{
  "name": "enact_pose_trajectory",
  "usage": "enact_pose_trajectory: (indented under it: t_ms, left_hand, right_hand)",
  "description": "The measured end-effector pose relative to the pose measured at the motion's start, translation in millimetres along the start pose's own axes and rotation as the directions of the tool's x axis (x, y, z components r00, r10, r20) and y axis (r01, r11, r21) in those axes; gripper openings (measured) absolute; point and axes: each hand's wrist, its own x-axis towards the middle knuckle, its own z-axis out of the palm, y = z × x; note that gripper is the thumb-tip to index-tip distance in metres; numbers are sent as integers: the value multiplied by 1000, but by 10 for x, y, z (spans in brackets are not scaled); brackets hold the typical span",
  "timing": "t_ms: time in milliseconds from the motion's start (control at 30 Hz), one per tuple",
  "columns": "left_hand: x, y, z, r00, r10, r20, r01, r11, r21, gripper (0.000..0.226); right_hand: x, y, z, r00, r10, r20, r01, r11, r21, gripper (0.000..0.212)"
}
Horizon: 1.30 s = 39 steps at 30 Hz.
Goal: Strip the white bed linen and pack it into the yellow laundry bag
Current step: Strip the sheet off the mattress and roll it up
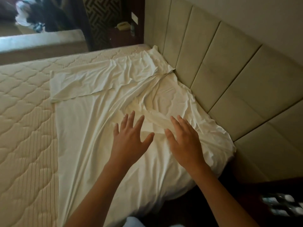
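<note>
Both hands reach out over the bed with fingers straight and spread, grasping nothing: the left hand (129, 138) and the right hand (183, 136) hover side by side above, or lightly on, the white sheet (101, 128); contact cannot be told. The sheet lies crumpled and partly pulled back across the near corner of the quilted mattress (24, 112), whose left part is bare. One fold of the sheet is flipped over toward the padded beige headboard (229, 63), which runs along the right. Beyond the mattress stand a dark nightstand (124, 36) with a yellowish telephone (122, 25) and a patterned wall panel (100, 17). No writing is legible.
</note>
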Motion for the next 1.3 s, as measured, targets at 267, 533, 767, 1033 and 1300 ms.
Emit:
enact_pose_trajectory:
  t_ms: [267,533,767,1033,1300]
  left_hand:
    - [1150,253,609,993,-26,119,34,997,-63,89]
    - [2367,483,1850,932,-254,258,308,930,-198,62]
    - [3142,207,2953,839,-428,334,513,827,-229,58]
    - [3737,-469,4147,605,-651,458,774,345,-531,69]
    - [4161,-915,4703,569,-686,454,671,68,-738,70]
  right_hand:
    - [1015,766,125,995,73,61,-74,997,15,78]
    - [2339,1886,654,973,45,226,-61,996,63,50]
    - [3129,2730,1588,920,65,386,-93,994,55,45]
    - [3456,3400,3009,844,90,529,-185,974,131,49]
    - [3462,3746,3793,953,91,288,-129,985,116,38]
